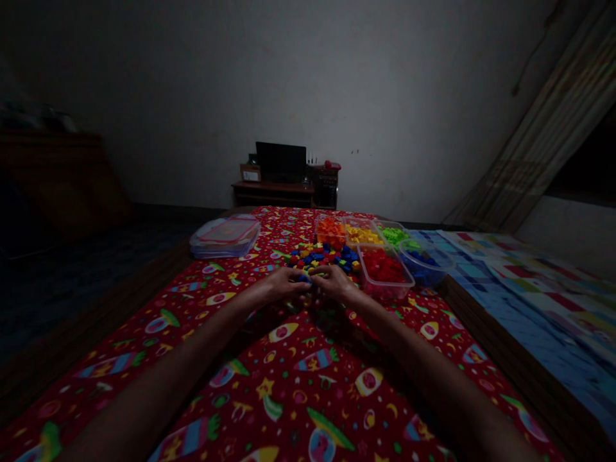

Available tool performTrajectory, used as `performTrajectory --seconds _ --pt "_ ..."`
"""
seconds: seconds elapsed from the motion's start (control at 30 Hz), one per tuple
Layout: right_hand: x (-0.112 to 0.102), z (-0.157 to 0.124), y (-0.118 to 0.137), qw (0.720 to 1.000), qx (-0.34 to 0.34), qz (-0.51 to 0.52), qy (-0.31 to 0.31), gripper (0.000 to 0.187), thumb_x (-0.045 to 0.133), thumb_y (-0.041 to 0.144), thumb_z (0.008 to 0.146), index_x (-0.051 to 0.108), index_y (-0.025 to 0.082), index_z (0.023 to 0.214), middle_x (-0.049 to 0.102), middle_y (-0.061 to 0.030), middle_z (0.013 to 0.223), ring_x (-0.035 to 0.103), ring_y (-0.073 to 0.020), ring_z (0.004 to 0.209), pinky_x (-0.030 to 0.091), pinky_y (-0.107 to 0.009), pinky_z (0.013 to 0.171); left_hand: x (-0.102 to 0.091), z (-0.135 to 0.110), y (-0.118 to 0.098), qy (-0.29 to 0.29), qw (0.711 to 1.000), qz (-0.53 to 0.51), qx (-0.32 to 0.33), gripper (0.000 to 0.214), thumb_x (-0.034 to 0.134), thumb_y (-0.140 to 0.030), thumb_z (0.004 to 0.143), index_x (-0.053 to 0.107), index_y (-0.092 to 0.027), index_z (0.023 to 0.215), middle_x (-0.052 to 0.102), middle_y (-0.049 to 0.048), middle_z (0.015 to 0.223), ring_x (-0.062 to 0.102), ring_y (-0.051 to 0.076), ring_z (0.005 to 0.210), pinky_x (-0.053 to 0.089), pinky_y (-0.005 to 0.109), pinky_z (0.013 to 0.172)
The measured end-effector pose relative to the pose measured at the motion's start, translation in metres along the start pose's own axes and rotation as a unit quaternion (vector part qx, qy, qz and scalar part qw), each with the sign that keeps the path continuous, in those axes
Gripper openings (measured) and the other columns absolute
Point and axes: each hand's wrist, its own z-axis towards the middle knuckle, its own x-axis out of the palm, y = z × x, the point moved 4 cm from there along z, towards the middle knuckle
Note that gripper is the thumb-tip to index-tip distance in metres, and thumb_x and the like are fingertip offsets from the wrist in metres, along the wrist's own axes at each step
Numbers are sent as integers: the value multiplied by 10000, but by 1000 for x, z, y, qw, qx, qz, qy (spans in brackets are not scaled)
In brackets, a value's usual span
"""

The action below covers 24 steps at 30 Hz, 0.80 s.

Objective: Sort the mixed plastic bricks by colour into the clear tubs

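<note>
My left hand (285, 283) is closed, with a small blue toy brick (303, 278) between its fingertips. Facing it, my right hand (334, 282) has its thumb and fingers pinched together; a yellow-green bit shows at the tips, too small to tell whether it is held. Both hands hover at the near edge of a mixed pile of bricks (345, 258) in blue, red, yellow and green. Just right of my right hand stands a clear box of red bricks (382, 264). The dim light hides the undersides of both hands.
Behind the pile stand clear boxes of orange bricks (331, 230), yellow bricks (362, 235) and green bricks (393, 236). A round tub (436, 273) at right holds blue bricks. Stacked lids (225, 237) lie at left on the red patterned cloth (308, 391). A bed (529, 301) adjoins the right side.
</note>
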Motion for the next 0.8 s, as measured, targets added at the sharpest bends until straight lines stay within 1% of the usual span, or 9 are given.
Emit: performTrajectory --seconds 0.03,0.1,0.17,0.23,0.33,0.5,0.67,0.73,0.8 --pt "3 2 -4 996 27 83 8 239 508 248 863 622 106 1018 592 10 613 590 -117 553 518 -264 626 1 1 -1 -22 1000 8 3 347 556 -420 740 644 -125 900 686 34 799 625 176 708 491 259 631" --pt "9 5 -8 976 38 212 14 196 559 279 839 633 101 878 576 17 598 576 -91 541 535 -249 640 0 0 -7 -84 994 71 15 296 564 -374 739 660 -135 886 693 36 796 626 184 716 490 266 647" --pt "13 5 -10 957 29 289 22 244 620 339 802 613 105 733 572 12 609 557 -71 547 537 -226 642 -1 -2 -14 -147 977 151 38 232 582 -307 729 677 -158 880 700 34 819 630 189 756 489 267 691" --pt "16 4 -9 941 34 333 41 285 652 376 778 603 109 689 579 3 631 555 -70 574 537 -218 639 -1 -4 -22 -181 959 210 64 198 604 -232 711 682 -165 881 703 45 872 635 194 815 487 266 742" --pt "16 2 -7 924 57 373 57 243 689 344 756 617 114 720 584 -2 652 562 -76 604 538 -217 640 1 -5 -27 -187 945 252 89 201 627 -165 697 677 -145 891 696 77 917 642 206 857 495 274 761" --pt "11 2 -6 908 90 406 47 193 747 264 697 622 124 746 597 0 682 568 -82 613 538 -207 611 2 -6 -23 -195 938 258 123 261 642 -160 716 661 -146 976 691 101 981 643 229 932 508 327 817" --pt "2 6 -6 905 72 417 32 194 788 189 611 639 118 714 621 -1 717 578 -86 659 545 -226 672 1 -7 -21 -198 936 240 167 452 591 -135 736 577 -166 1186 645 115 1172 613 246 1057 491 377 902" --pt "-1 6 -6 908 63 414 26 199 792 129 566 635 122 688 622 7 715 580 -87 682 541 -240 718 1 -9 -26 -187 936 232 189 492 554 -113 747 542 -165 1236 633 115 1200 614 241 1064 497 368 896" --pt "-3 7 -6 912 56 406 25 207 784 101 539 633 130 677 623 13 706 581 -89 697 531 -246 738 3 -13 -35 -158 936 227 217 523 515 -87 759 509 -166 1276 633 113 1204 622 232 1051 505 348 880"
